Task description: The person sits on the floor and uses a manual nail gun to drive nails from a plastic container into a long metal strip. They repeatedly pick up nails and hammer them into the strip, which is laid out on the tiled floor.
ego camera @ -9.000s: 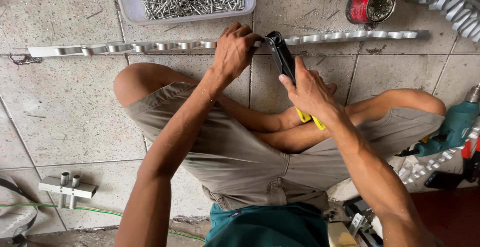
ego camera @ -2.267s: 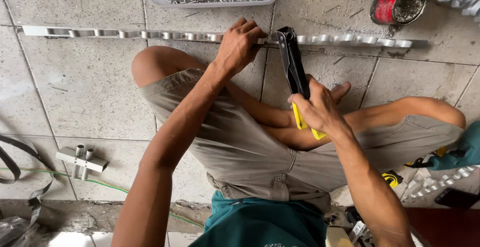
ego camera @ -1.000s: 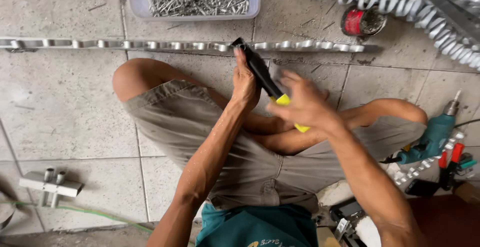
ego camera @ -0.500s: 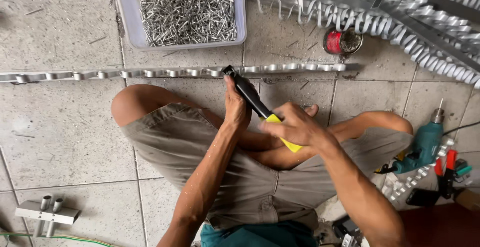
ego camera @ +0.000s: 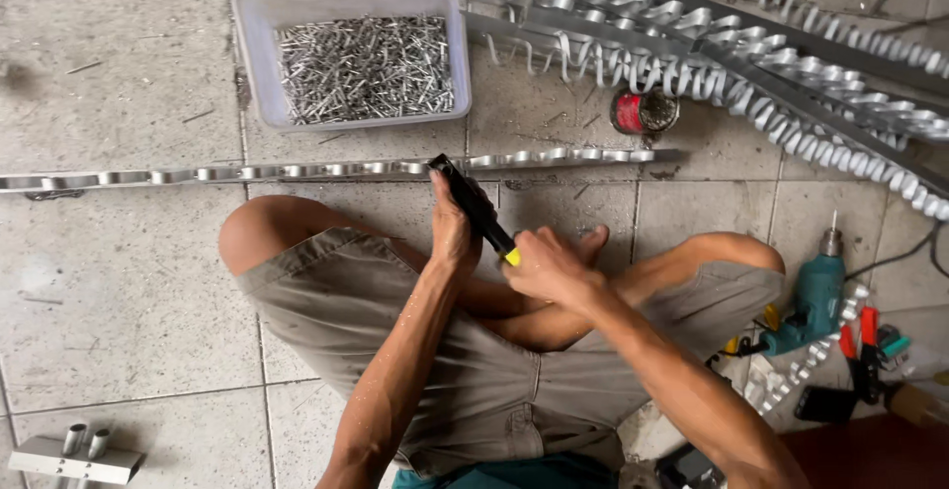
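I sit cross-legged on a tiled floor. My right hand (ego camera: 549, 266) grips the yellow handles of a black hand riveter (ego camera: 470, 202), whose head rests against a long wavy metal strip (ego camera: 297, 170) lying across the floor. My left hand (ego camera: 450, 232) is wrapped around the riveter's black body just below its head. A white plastic tub (ego camera: 351, 0) full of silver rivets (ego camera: 361, 69) stands beyond the strip.
Several long metal rails with curled loops (ego camera: 712, 44) lie at the back right, a small red tin (ego camera: 643, 111) beside them. A teal power drill (ego camera: 816, 296) and red-handled pliers (ego camera: 860, 351) lie at my right. A small metal bracket (ego camera: 69, 454) sits front left.
My left hand has left the metal strip and moved onto the riveter's body. The view has shifted, bringing the rivet tub and the looped rails further into sight.
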